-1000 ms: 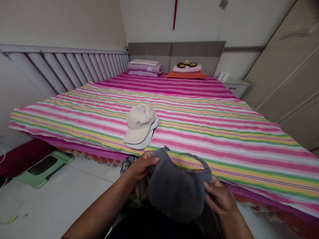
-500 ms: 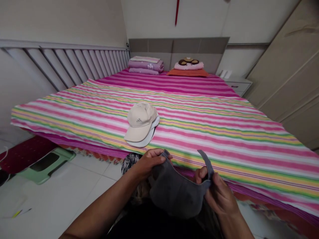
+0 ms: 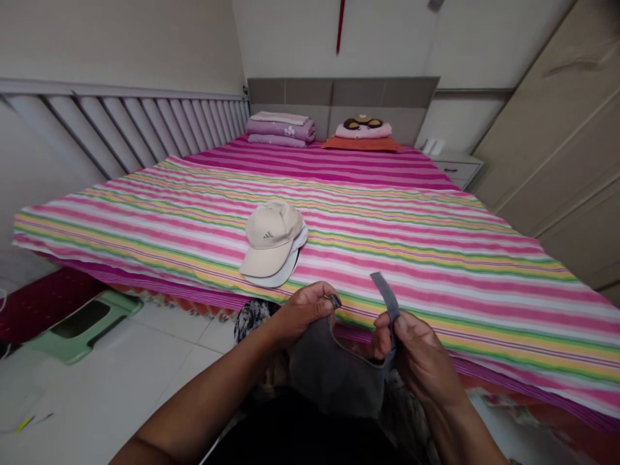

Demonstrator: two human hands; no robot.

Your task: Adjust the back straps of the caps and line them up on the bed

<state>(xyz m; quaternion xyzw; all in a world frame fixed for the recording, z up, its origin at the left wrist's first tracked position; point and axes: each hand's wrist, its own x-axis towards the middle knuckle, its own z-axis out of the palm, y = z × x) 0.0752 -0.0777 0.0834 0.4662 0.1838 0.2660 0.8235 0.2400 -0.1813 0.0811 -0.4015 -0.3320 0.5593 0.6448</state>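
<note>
A dark grey cap (image 3: 339, 371) hangs between my two hands over my lap, its back opening towards the bed. My left hand (image 3: 307, 313) pinches one end of the back strap, where a small metal buckle (image 3: 334, 301) shows at the fingertips. Between thumb and fingers, my right hand (image 3: 411, 342) grips the loose strap (image 3: 385, 294), whose free end sticks up. The strap and buckle are apart. On the bed just beyond my left hand lies a beige cap (image 3: 274, 236) with a small dark logo, on top of a pale cap (image 3: 281, 276) that is mostly hidden.
A striped sheet (image 3: 411, 252) covers the bed. Folded purple bedding (image 3: 281, 130) and a pink pillow (image 3: 363, 131) are by the headboard (image 3: 382, 97). A green stool (image 3: 80, 329) stands on the floor at left. A white nightstand (image 3: 455, 169) is at far right.
My right hand has shifted left and up along the strap, closer to my left hand. The buckle in my left hand has come into sight. The beige cap stays put.
</note>
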